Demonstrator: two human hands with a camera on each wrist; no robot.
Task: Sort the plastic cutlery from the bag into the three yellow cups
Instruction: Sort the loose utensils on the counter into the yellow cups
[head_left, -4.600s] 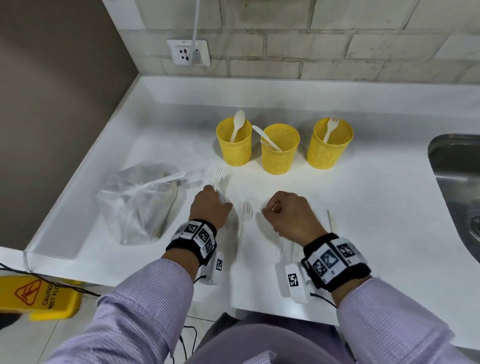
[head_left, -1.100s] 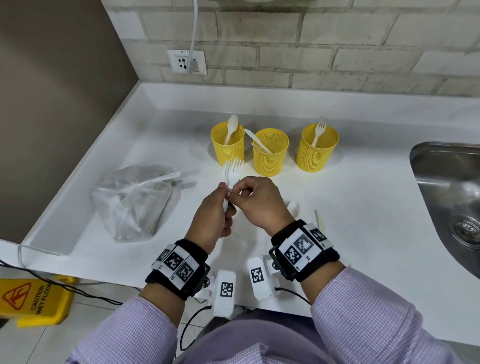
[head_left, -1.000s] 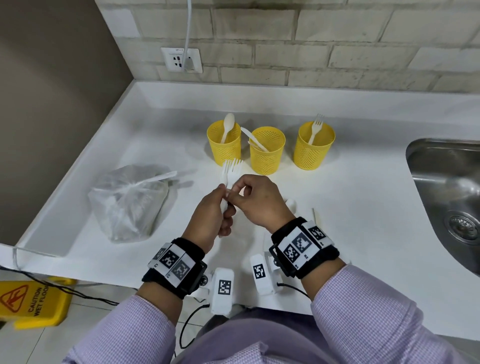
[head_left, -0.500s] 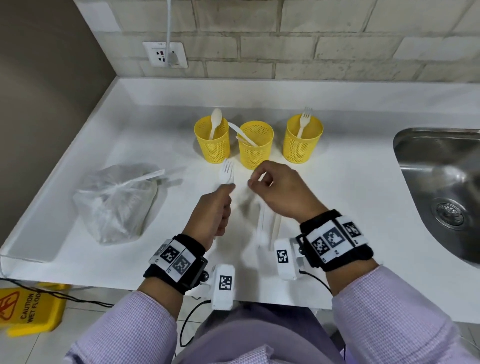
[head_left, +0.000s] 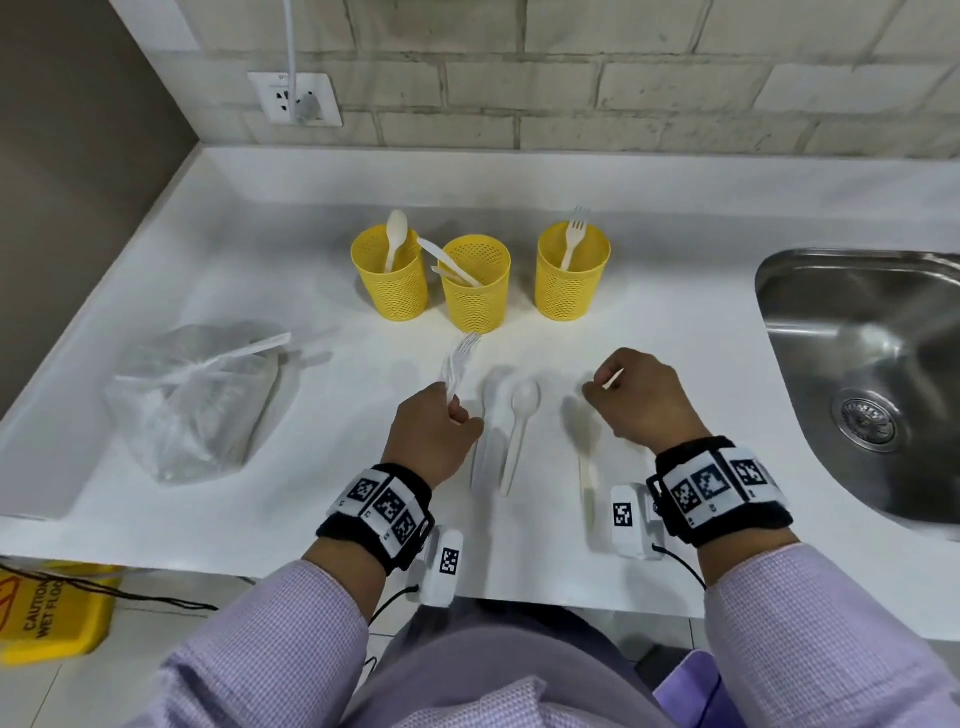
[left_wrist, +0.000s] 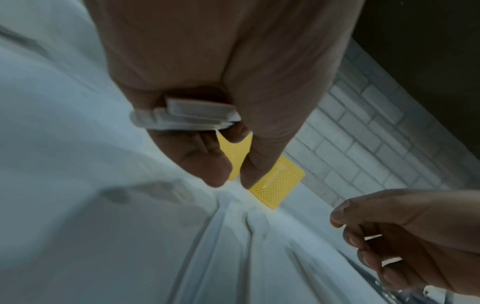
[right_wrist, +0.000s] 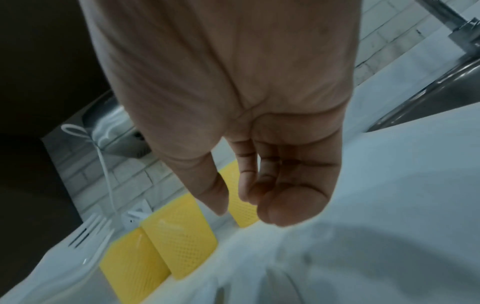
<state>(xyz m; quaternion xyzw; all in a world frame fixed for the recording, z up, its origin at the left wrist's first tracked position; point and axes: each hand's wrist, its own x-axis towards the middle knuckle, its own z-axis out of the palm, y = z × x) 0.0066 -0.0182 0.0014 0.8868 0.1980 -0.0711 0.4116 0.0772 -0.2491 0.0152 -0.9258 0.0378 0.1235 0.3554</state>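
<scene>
Three yellow mesh cups stand in a row: the left cup (head_left: 389, 283) holds a spoon, the middle cup (head_left: 475, 296) a knife, the right cup (head_left: 571, 280) a fork. My left hand (head_left: 452, 410) grips a small bundle of white forks (head_left: 460, 364) by the handles, tines up, in front of the middle cup; the handle ends (left_wrist: 187, 115) stick out of the fist. My right hand (head_left: 597, 387) hovers to the right over the counter, fingers (right_wrist: 246, 193) loosely curled, with nothing seen between them. White spoons (head_left: 522, 415) lie between the hands, and one more (head_left: 586, 457) lies under the right hand.
The clear plastic bag (head_left: 197, 400) with more cutlery sits at the left on the white counter (head_left: 260, 270). A steel sink (head_left: 872, 374) is sunk in at the right. A brick wall with a socket (head_left: 296, 98) closes the back.
The hands have come apart. The left keeps the forks and has sunk a little. The right has let go of them and swung right, away from the bundle.
</scene>
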